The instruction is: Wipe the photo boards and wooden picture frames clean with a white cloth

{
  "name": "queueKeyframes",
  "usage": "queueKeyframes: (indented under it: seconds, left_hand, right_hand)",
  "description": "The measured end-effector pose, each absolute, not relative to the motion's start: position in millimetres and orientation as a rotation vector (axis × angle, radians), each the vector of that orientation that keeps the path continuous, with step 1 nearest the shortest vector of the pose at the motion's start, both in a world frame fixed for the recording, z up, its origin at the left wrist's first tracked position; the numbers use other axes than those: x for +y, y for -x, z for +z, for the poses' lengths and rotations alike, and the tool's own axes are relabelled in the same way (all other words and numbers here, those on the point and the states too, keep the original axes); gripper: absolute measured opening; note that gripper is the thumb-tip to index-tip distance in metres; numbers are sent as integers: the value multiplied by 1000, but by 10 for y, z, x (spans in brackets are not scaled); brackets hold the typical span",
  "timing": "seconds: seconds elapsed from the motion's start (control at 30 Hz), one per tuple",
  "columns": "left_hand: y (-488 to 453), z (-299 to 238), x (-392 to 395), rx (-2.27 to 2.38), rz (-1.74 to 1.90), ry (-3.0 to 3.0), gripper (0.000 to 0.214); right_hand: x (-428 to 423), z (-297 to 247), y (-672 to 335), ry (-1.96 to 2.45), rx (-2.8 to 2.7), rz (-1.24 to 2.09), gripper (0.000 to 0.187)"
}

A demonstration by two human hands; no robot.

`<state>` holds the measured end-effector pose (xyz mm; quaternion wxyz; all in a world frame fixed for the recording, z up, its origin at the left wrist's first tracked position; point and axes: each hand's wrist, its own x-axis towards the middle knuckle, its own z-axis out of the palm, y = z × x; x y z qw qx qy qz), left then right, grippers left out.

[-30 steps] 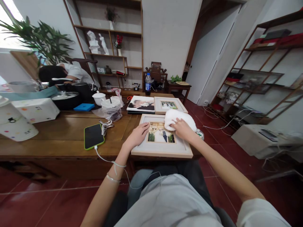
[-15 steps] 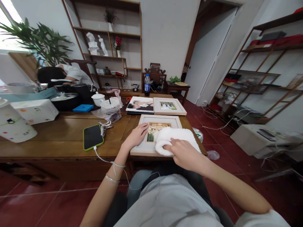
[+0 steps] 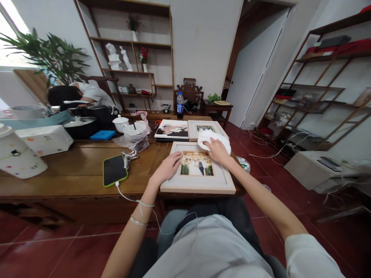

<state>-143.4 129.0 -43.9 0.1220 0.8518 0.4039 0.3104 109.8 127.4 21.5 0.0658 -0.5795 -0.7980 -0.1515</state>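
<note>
We lay left hand (image 3: 169,166) flat, fingers together, on picture frame (image 3: 197,186) left edge, mid-picture | we clamp right hand (image 3: 218,151) fingers on white cloth (image 3: 213,136) at its upper-right corner.

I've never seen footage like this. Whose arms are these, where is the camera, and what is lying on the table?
No machine here: both arms belong to a person wearing a camera on the head, so you look down over their lap. The left hand rests flat on a pale picture frame lying at the wooden table's near edge. The right hand presses a white cloth onto that frame's far right corner. Left of the frame lies a phone in a green case, cable plugged in. Behind lies a second frame. Far left, another person leans low over the table.
</note>
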Motion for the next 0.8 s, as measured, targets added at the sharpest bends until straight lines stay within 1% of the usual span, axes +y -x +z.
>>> queueKeyframes:
  seconds: [0.17, 0.33, 0.4, 0.53, 0.7, 0.8]
  left_hand:
    - [1423, -445, 1300, 1170, 926, -2487, 39]
    - [1410, -419, 1277, 1163, 927, -2465, 40]
    - [1409, -412, 1269, 1161, 932, -2465, 39]
    - [1417, -412, 1271, 1165, 928, -2495, 40]
    - [1424, -428, 1297, 1169, 911, -2514, 41]
    - [1415, -450, 1329, 1180, 913, -2513, 40]
  right_hand:
    - [1177, 269, -1002, 1694, -2576, -402, 53]
    - [476, 342, -887, 1556, -2752, -287, 48]
    - [155, 361, -839, 1527, -2807, -187, 48]
    - [-255, 311, -757, 1488, -2782, -152, 56]
    - [-109, 169, -823, 1469, -2684, -133, 62]
    - [172, 142, -943, 1477, -2648, -138, 60]
